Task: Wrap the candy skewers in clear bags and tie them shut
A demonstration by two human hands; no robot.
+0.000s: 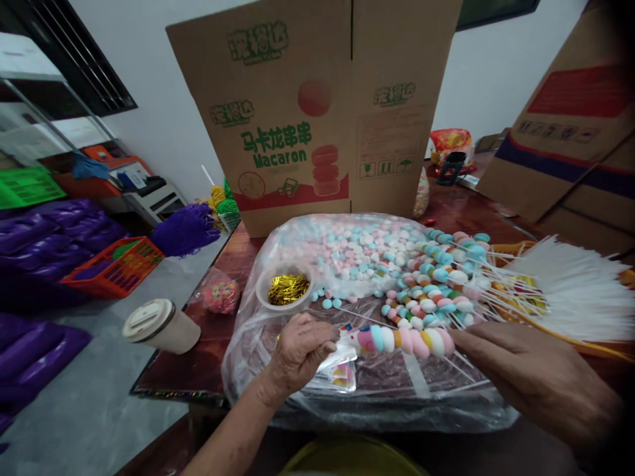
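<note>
Head view: marshmallow skewer held level between two hands

Left hand (300, 350) closed, thumb and fingers pinching the clear wrapper (348, 337) at the left end of the marshmallow skewer (407, 340). Right hand (538, 373) has fingers extended together, tips at the skewer's right end; thumb hidden, can't tell if it's gripping. Skewer sits low over the plastic sheet (397, 413); pieces are pink, blue, white, yellow, plus purple near the wrapper.

Printed packets (342, 377) lie under and beside the left hand. Just behind that hand: white bowl (262, 291) with gold twist ties (288, 289). Behind the skewer, a big bag of loose marshmallows (362, 254), few pieces spilled out. Pile of filled skewers (436, 281) right of the bag, white sticks (580, 284) fanned out further right.

Tabletop (169, 375), left side: lidded cup (171, 327) near the edge, small bag of pink candy (221, 295) by it. Macaron carton (307, 112) stands upright at the back; another carton (570, 132) leans at far right. Orange crate (116, 271) on the floor (116, 370), left, beside purple bags (54, 231).
</note>
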